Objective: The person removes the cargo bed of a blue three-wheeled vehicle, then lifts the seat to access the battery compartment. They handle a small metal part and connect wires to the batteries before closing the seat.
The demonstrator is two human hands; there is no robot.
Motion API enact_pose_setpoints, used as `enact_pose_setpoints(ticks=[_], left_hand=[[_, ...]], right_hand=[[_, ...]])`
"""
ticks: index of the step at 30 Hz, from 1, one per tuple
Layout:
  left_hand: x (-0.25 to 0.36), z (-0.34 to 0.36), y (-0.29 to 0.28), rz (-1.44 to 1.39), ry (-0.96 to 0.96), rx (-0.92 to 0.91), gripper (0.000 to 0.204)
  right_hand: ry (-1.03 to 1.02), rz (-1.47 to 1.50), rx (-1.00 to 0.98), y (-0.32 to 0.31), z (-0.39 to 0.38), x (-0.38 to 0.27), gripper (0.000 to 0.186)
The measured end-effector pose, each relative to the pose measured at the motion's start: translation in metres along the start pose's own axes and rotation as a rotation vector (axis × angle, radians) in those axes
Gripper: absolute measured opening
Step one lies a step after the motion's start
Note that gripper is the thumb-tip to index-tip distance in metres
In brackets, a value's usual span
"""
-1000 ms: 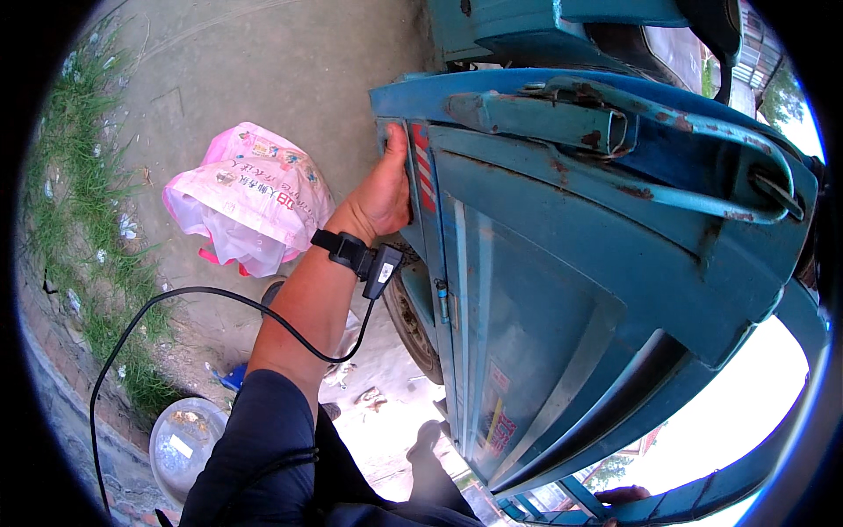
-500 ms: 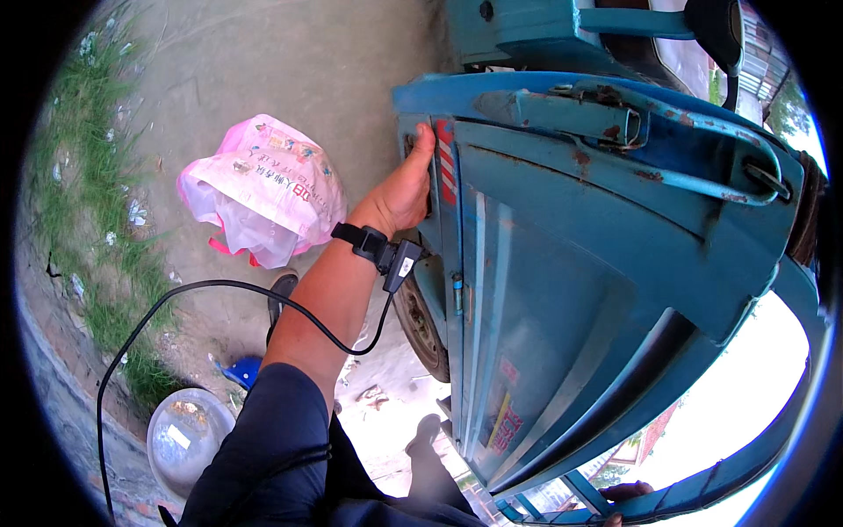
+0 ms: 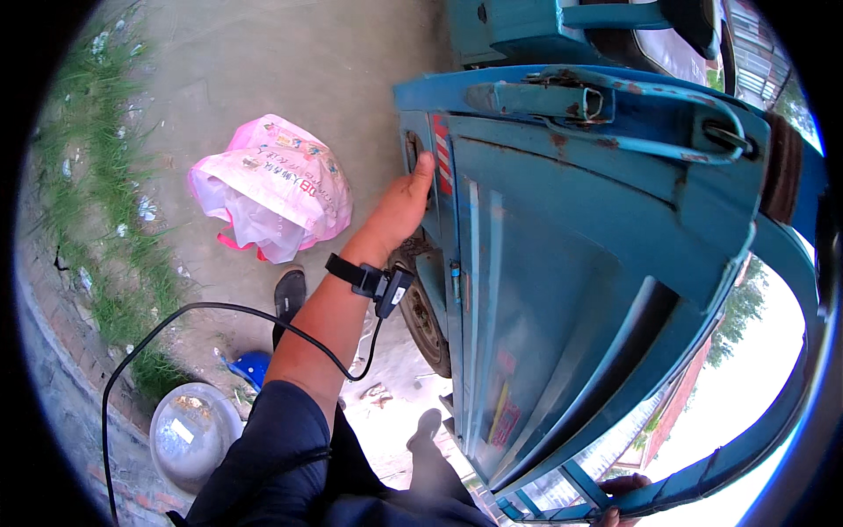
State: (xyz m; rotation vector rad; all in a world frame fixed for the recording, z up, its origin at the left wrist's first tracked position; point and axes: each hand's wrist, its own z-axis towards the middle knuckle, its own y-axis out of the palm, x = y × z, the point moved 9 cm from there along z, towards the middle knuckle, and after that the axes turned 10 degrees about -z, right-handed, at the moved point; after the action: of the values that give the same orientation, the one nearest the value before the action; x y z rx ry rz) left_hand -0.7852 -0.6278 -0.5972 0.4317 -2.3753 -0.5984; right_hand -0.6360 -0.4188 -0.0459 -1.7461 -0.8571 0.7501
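My left hand [image 3: 404, 202], with a black strapped device and cable [image 3: 386, 290] at the wrist, is closed on the side edge of a rusty blue metal cargo cart [image 3: 562, 220], beside a red-striped sticker. Its fingertips are mostly hidden behind the edge. My right hand [image 3: 623, 496] is at the lower right, fingers wrapped round a blue metal frame bar [image 3: 694, 479], partly hidden by it. A rusty bent handle [image 3: 711, 158] lies along the cart's upper part, and a wheel [image 3: 421, 325] shows beneath my left wrist.
A pink-white bag [image 3: 268, 184] lies on concrete [image 3: 263, 61] left of the cart. Grass [image 3: 97, 176] lines a wall [image 3: 61, 369]. A metal basin [image 3: 193, 435] and a blue object [image 3: 246, 369] lie by my feet. Another blue vehicle part [image 3: 518, 26] stands at the top.
My left thumb has moved lower along the cart's edge. The cart's right end has shifted leftward in view, and the bag appears slightly farther right. Both hands stay closed.
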Motion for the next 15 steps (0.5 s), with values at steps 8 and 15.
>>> enact_pose_setpoints(ticks=[8, 15], left_hand=[[0.023, -0.091, -0.045, 0.013, 0.217, 0.328, 0.058], [-0.019, -0.247, -0.117, 0.583, 0.027, 0.365, 0.045]], right_hand=[[-0.038, 0.155, 0.034, -0.003, -0.003, 0.037, 0.028], [0.01, 0.189, -0.037, 0.007, 0.004, 0.025, 0.081]])
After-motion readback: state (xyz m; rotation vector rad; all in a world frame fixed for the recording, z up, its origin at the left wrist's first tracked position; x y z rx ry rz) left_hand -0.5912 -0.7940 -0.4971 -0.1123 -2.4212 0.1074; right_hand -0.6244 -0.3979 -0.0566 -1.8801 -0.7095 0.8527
